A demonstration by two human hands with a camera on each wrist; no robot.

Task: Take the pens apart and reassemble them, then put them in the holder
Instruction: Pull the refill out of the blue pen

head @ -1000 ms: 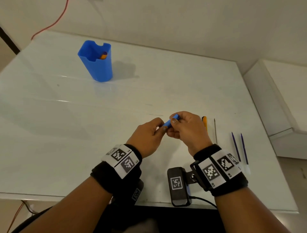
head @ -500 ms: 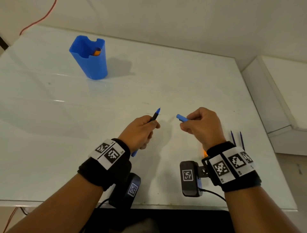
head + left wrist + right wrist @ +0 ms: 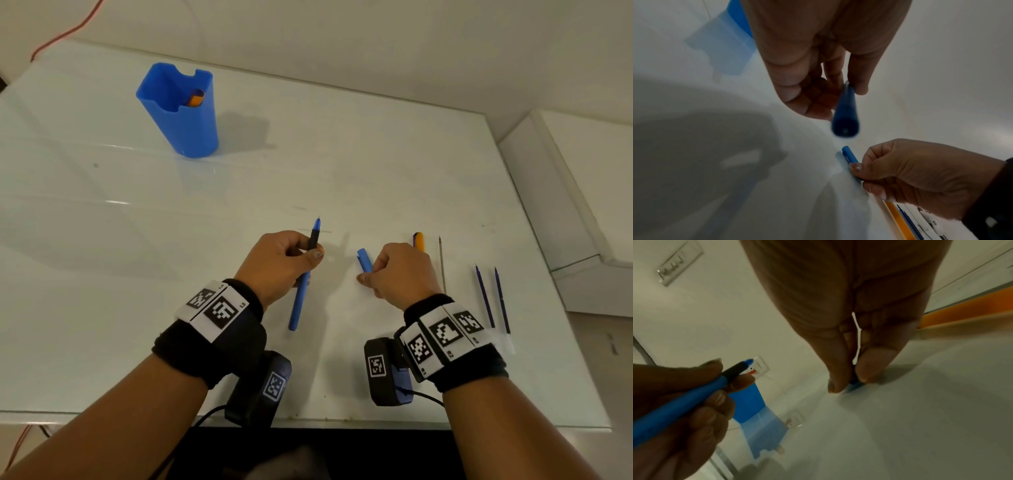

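My left hand (image 3: 291, 257) grips an uncapped blue pen (image 3: 303, 291) near its black grip section, tip pointing away from me; its rear end shows large in the left wrist view (image 3: 845, 120). My right hand (image 3: 387, 270) pinches the blue cap (image 3: 363, 260) between thumb and fingers, low against the table (image 3: 342, 154); the cap (image 3: 849, 155) shows its printed side. In the right wrist view the cap (image 3: 854, 384) is mostly hidden between the fingertips. The blue holder (image 3: 181, 109) stands at the far left with an orange pen (image 3: 195, 99) inside.
Right of my right hand lie an orange pen barrel (image 3: 418, 241), a thin refill (image 3: 442, 263) and two blue refills (image 3: 483, 294) (image 3: 501, 298). A white ledge (image 3: 582, 205) borders the table's right side. A red cable (image 3: 65, 32) runs at the far left.
The hands, joined on the capped pen a second ago, have pulled apart: cap off in the right hand, pen in the left. The right hand has since lowered the cap to the table.
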